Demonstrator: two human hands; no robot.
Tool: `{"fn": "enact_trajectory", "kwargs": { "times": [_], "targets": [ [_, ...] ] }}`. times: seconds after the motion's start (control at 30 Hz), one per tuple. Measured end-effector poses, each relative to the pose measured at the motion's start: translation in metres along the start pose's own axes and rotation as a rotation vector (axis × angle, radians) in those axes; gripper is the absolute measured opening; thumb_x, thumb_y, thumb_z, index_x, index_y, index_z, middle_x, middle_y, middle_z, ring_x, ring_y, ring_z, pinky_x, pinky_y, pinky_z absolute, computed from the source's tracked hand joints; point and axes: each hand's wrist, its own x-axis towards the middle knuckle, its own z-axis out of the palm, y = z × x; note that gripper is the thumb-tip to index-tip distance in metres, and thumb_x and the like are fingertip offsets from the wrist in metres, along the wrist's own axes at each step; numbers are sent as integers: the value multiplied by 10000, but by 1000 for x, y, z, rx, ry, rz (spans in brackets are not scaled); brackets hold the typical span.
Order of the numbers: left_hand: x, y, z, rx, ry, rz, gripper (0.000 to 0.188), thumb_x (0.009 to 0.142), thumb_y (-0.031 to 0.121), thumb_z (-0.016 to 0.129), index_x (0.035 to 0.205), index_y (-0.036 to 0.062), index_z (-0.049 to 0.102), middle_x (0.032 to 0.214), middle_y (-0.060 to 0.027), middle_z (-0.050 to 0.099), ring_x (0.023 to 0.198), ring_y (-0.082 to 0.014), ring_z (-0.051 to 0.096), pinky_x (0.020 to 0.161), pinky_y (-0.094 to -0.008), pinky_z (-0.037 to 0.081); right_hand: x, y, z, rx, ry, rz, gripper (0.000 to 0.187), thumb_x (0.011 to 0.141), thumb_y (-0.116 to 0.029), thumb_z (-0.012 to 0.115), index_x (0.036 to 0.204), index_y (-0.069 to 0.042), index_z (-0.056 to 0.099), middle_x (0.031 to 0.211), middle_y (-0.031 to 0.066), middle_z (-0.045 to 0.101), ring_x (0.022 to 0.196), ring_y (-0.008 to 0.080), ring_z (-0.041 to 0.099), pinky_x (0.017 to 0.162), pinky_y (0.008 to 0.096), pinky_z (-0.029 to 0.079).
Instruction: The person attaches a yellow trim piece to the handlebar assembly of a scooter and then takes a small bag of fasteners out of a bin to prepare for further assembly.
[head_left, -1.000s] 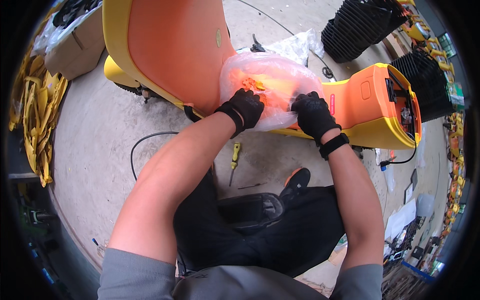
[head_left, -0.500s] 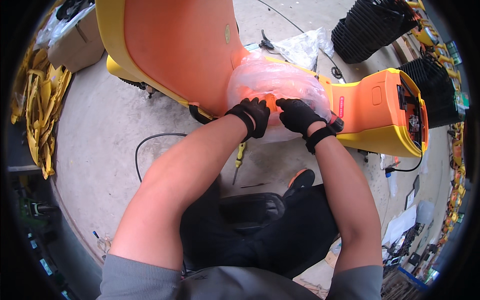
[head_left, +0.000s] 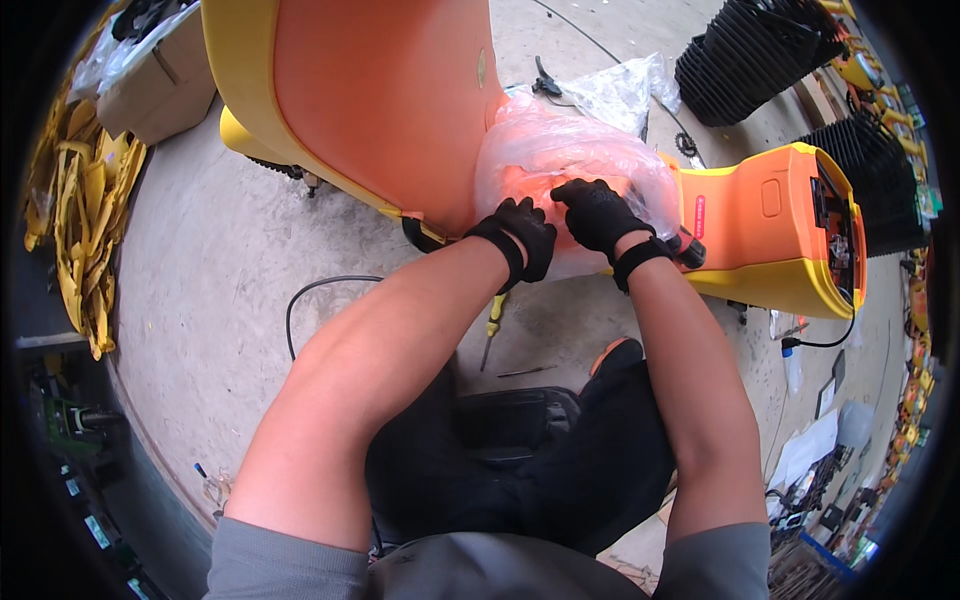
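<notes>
A crumpled clear plastic bag (head_left: 650,185) with something orange showing through it lies in the low middle of an orange and yellow shell-like vehicle body (head_left: 380,110). My left hand (head_left: 528,235), in a black glove, is closed at the bag's near left side. My right hand (head_left: 598,215), gloved too, reaches over the bag with its fingers bent together and pointing left. The two hands almost meet above the opened film. What lies between the fingertips is too small to make out.
On the floor before me lie a yellow-handled screwdriver (head_left: 494,318) and a thin dark rod (head_left: 527,371). A black cable (head_left: 300,300) curves on the left. Stacked black crates (head_left: 745,60) stand far right, a cardboard box (head_left: 165,85) far left. A black-and-red tool (head_left: 688,247) rests beside the bag.
The whole scene has shifted slightly right in view. My right hand has come nearer to my left over the bag, and the film around the orange contents lies differently.
</notes>
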Motion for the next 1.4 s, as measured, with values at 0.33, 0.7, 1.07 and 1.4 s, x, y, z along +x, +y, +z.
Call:
{"fn": "enact_trajectory", "kwargs": {
  "times": [0.33,0.7,1.07,1.4],
  "targets": [
    [0,0,3,136,97,-6,409,754,229,536,1134,88,593,1257,-183,503,1230,-336,411,965,-442,358,3,24,-6,51,55,329,398,854,-124,479,1234,-205,563,1154,157,611,1049,334,588,908,400,458],
    [0,11,6,104,-20,106,504,730,196,558,1228,119,555,1419,-123,401,1304,-292,362,1019,-446,329,13,-10,7,-84,139,242,465,823,-333,614,1217,-99,538,1104,195,624,1056,345,584,907,426,458],
    [-7,6,-7,145,-129,97,433,771,212,519,1187,111,584,1321,-133,492,1271,-284,407,1014,-436,336,18,13,-14,264,-2,295,257,788,-188,556,998,-67,640,931,160,668,823,301,655,709,342,528],
    [-8,5,-10,45,-131,108,420,762,209,508,1159,104,593,1249,-149,542,1195,-298,475,988,-430,369,-6,42,-26,1244,53,196,257,829,-135,662,1065,-33,672,920,31,666,806,104,602,711,249,489]
  ]
}}
